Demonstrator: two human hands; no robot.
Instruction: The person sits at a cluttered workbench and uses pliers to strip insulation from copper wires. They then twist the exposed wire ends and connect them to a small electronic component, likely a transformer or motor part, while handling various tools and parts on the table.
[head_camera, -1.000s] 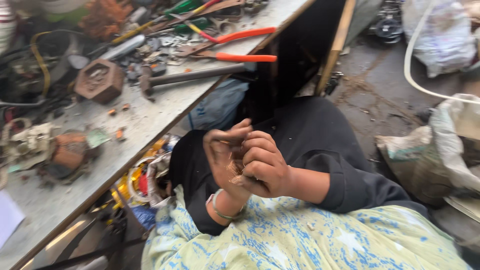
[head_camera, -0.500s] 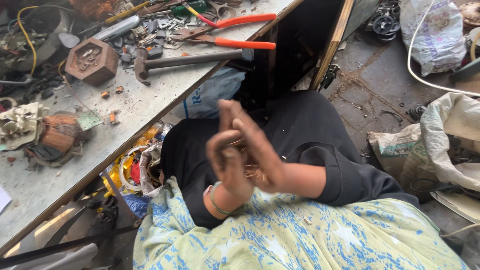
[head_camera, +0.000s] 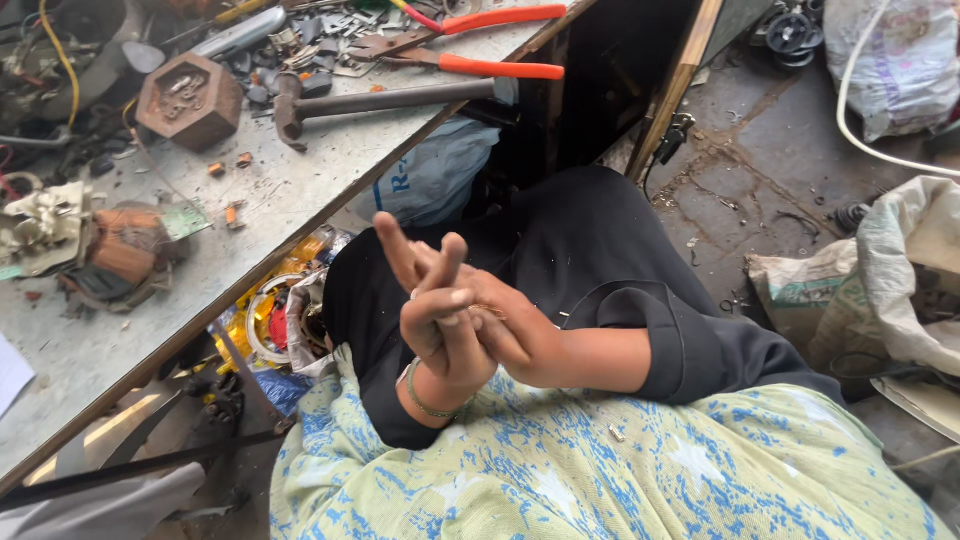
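Note:
My left hand (head_camera: 437, 318), a thin bracelet on its wrist, and my right hand (head_camera: 520, 335) are pressed palm to palm over my lap. The fingers stretch out and cross one another, pointing up and to the left. Nothing shows between the palms. Both arms wear black sleeves, and a pale green cloth with blue print (head_camera: 600, 470) covers my lap below them. The nearest thing is the edge of a grey workbench (head_camera: 260, 205), to the left of the hands.
On the bench lie a hammer (head_camera: 390, 98), orange-handled pliers (head_camera: 490, 66), a rusty hexagonal block (head_camera: 190, 98) and a copper-wound motor part (head_camera: 125, 245) among scrap. Yellow clutter (head_camera: 262, 318) and a pale bag (head_camera: 430, 175) sit under it. Sacks (head_camera: 900, 270) stand on the right.
The hands were clasped with curled fingers; now the fingers have straightened and slid across one another. The view has shifted slightly, so the bench shows closer.

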